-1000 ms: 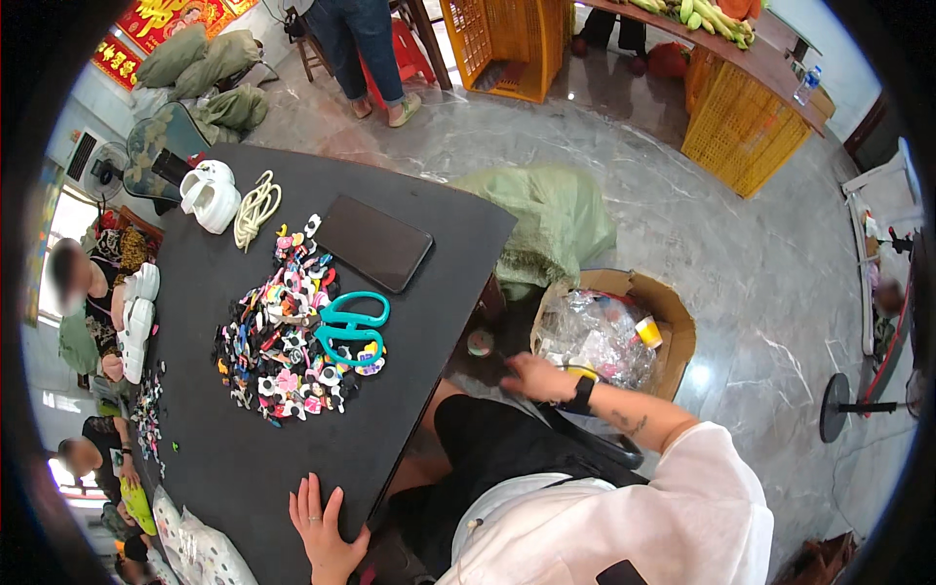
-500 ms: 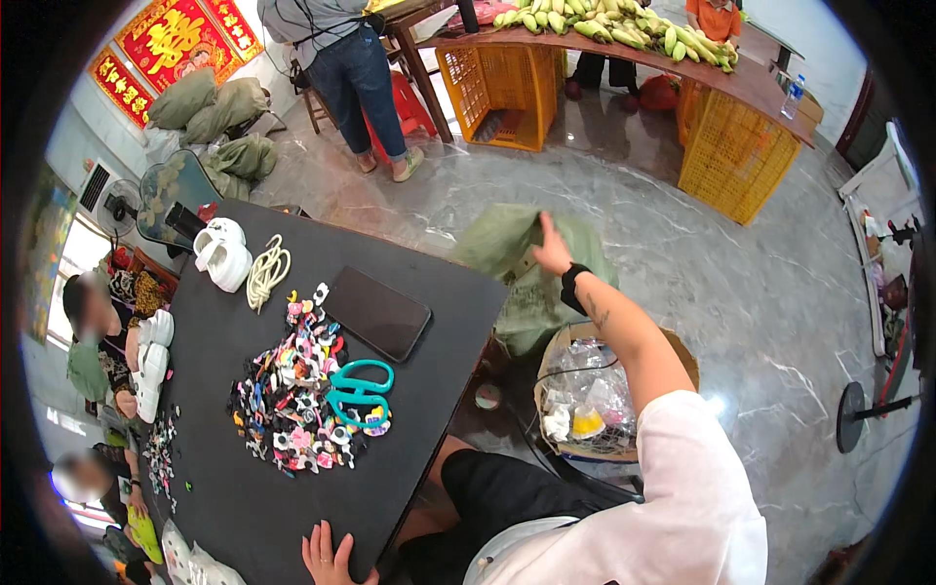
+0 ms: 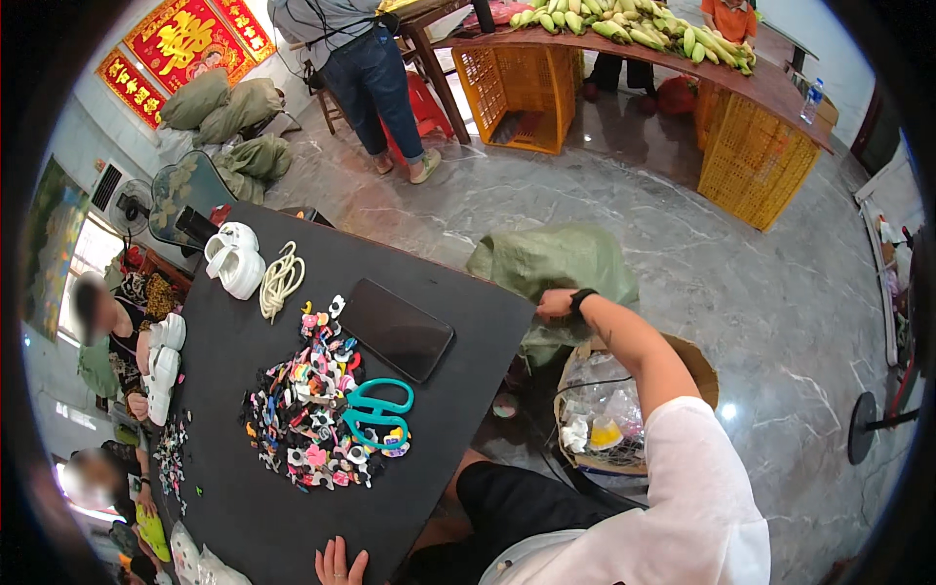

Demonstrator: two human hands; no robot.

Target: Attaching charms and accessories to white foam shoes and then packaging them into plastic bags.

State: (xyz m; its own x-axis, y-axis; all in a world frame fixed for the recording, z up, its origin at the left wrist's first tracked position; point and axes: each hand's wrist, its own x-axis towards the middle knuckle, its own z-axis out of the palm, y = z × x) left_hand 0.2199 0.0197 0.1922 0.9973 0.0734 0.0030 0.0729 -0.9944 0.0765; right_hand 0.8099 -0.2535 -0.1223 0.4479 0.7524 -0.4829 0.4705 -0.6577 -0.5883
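1. Okay, so since half a second ago our right hand (image 3: 556, 304) has dropped from the upper part of the green sack (image 3: 585, 252) to its near side, right by the corner of the dark surface (image 3: 292, 526). Back then we had those fingers raised; now they point in toward the sack.
2. State of that right hand: its fingertips get lost against the folds, so we honestly can't tell if they're clamped on the sack or only touching it.
3. The sack itself is on the floor, mostly ahead of the right hand and bulging out to both sides of it.
4. Our left hand (image 3: 339, 563) only shows as fingers at the bottom edge, laid on the surface and a little apart.
5. Just behind the right hand, partly under our forearm, we've got an open cardboard box (image 3: 704, 375) with crumpled clear plastic (image 3: 624, 402) inside.
6. Left of the right hand there's a dark phone (image 3: 397, 330). Nearer the left hand, teal scissors (image 3: 363, 415) lie over the edge of a pile of small colourful charms (image 3: 307, 414).
7. Farther left of the right hand, past the phone, we see cream cord (image 3: 282, 283) beside white clogs (image 3: 237, 268).
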